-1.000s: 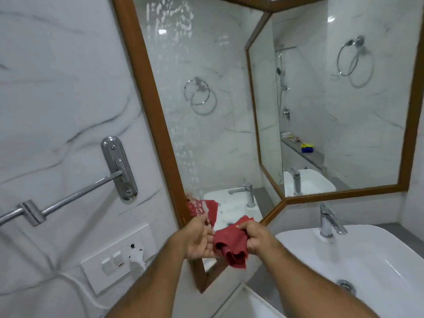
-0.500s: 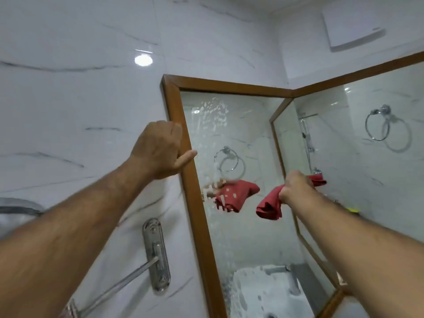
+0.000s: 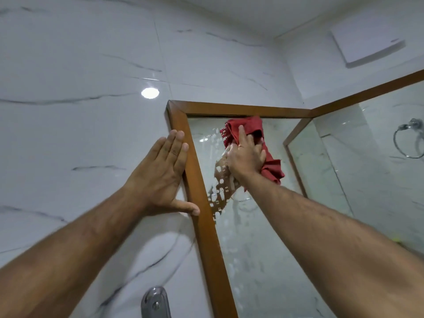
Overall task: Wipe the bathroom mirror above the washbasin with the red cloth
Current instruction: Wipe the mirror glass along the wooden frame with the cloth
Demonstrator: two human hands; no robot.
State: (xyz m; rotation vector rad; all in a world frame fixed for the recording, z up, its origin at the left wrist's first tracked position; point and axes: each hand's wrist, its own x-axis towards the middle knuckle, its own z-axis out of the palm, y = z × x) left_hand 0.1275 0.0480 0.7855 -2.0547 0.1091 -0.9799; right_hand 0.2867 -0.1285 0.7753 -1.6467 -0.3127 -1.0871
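A wood-framed mirror (image 3: 257,237) fills the lower middle, its glass spotted with white droplets. My right hand (image 3: 246,154) presses the crumpled red cloth (image 3: 270,161) flat against the glass near the mirror's top edge; the cloth bunches above and to the right of the fingers. My left hand (image 3: 160,177) lies flat on the white marble wall, fingers together, thumb touching the mirror's left wooden frame (image 3: 202,203). It holds nothing. The washbasin is out of view.
A second framed mirror (image 3: 371,171) meets the first at the corner on the right and reflects a chrome towel ring (image 3: 410,141). A chrome rail bracket (image 3: 156,301) sits low on the left wall. A white vent cover (image 3: 367,44) is high on the right wall.
My view has tilted upward. The right hand rose with the cloth from mid-air onto the top of the glass. The left hand flattened against the wall beside the frame.
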